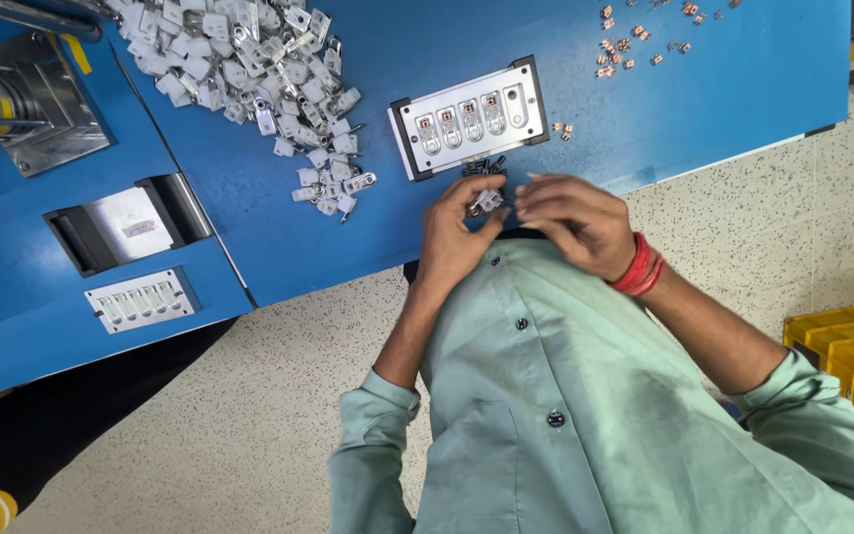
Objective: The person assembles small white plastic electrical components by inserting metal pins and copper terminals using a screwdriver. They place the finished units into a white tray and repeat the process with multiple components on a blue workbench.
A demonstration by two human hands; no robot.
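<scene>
My left hand pinches a small white-and-metal part at the near edge of the blue table. My right hand, with red threads on its wrist, closes its fingertips on the same part from the other side. Just beyond my hands lies a metal fixture plate with black ends; several of its slots hold small parts. A few dark small pieces lie between the plate and my hands.
A big heap of white-and-metal parts covers the table's far left. Small copper pieces are scattered at the far right. Another slotted fixture, a flat metal tray and a machine stand left. Yellow crates sit on the floor right.
</scene>
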